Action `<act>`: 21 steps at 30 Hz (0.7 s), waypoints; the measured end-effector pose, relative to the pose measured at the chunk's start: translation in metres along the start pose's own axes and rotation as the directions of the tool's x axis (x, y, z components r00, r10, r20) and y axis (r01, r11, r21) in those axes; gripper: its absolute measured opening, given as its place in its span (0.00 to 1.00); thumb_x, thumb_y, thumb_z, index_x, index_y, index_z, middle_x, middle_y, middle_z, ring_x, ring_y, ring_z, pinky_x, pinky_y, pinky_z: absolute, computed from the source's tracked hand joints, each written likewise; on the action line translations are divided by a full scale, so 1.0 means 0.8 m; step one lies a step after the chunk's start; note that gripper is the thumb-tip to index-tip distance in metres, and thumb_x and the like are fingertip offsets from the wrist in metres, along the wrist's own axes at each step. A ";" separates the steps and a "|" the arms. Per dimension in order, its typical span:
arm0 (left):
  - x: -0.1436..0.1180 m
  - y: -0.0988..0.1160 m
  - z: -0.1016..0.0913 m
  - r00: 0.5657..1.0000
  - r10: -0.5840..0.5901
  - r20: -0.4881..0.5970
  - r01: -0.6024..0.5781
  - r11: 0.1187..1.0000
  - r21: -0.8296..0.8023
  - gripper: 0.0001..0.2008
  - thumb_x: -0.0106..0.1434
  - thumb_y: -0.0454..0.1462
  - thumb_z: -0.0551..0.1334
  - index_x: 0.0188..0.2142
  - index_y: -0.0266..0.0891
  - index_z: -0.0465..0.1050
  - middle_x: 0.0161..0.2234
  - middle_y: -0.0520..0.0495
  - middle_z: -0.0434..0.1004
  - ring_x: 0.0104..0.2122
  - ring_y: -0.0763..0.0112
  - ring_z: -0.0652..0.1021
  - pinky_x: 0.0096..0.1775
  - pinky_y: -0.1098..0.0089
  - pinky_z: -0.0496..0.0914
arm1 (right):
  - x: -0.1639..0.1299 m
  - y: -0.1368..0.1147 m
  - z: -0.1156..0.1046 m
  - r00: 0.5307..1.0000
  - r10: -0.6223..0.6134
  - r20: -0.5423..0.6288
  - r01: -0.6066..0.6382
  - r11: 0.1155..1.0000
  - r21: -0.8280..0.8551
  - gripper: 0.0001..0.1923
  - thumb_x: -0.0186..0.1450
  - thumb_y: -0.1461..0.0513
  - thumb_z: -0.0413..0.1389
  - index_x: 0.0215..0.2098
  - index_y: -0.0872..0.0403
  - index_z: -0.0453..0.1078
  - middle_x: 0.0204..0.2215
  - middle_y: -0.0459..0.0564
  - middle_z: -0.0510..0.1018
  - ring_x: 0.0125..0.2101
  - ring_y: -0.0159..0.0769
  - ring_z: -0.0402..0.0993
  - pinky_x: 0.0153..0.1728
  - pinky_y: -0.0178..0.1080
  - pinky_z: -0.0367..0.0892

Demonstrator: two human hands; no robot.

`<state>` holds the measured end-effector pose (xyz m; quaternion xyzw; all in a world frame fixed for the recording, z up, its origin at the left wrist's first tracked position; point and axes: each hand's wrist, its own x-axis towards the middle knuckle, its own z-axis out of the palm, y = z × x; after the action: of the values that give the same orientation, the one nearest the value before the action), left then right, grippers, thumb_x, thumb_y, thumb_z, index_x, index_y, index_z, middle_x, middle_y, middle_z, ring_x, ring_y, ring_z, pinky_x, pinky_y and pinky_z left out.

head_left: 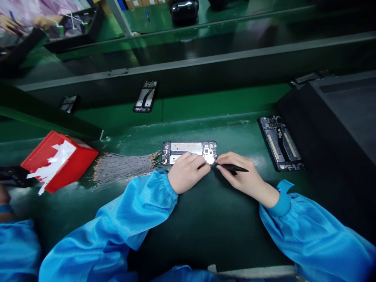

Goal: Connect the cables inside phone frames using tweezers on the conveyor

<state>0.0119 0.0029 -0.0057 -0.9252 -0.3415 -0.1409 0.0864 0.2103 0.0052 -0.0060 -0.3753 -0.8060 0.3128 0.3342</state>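
An opened phone point(188, 147) lies flat and sideways on the green bench, its circuit board bared at the right end. Across its lower edge rests my left hand point(188, 170), fingers curled down on the phone; whether they pinch a small part cannot be seen. Between thumb and fingers my right hand point(239, 172) grips black tweezers point(235, 167), whose tips are at the phone's lower right corner. Just left of the phone is a bundle of thin grey cables point(126, 166) with brassy ends.
A red box point(63, 160) with torn white paper stands at the left. Another opened phone point(281, 145) lies at right, beside a large black box point(331, 129). On the lower strip behind is a phone point(146, 96). A co-worker's blue sleeve point(17, 248) shows at lower left.
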 end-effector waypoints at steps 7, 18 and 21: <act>0.005 -0.001 0.003 0.994 -0.099 0.035 0.103 0.989 -0.110 0.11 0.64 0.34 0.49 0.29 0.38 0.68 0.26 0.50 0.67 0.28 0.71 0.67 0.32 0.71 0.62 | 0.007 0.009 -0.007 0.999 0.036 -0.033 -0.033 0.998 0.062 0.05 0.60 0.66 0.50 0.34 0.51 0.65 0.35 0.50 0.73 0.37 0.37 0.70 0.39 0.42 0.67; 0.013 -0.006 0.011 0.967 -0.245 0.067 0.254 0.941 -0.225 0.08 0.62 0.34 0.51 0.31 0.36 0.67 0.28 0.48 0.68 0.30 0.70 0.70 0.33 0.71 0.67 | 0.045 0.018 -0.014 0.961 0.024 0.276 0.029 0.982 -0.186 0.29 0.56 0.65 0.52 0.55 0.50 0.53 0.50 0.54 0.60 0.47 0.43 0.64 0.45 0.45 0.65; 0.013 -0.007 0.009 0.965 -0.250 0.078 0.262 0.915 -0.307 0.09 0.62 0.33 0.51 0.31 0.35 0.68 0.29 0.47 0.68 0.30 0.71 0.70 0.33 0.71 0.67 | 0.046 0.015 -0.015 0.961 0.029 0.276 0.024 0.982 -0.188 0.28 0.55 0.67 0.52 0.53 0.50 0.54 0.49 0.53 0.60 0.46 0.42 0.64 0.45 0.43 0.65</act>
<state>0.0169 0.0154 -0.0086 -0.8769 -0.4343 -0.1863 -0.0876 0.2058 0.0447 0.0030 -0.3588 -0.8705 0.2848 0.1801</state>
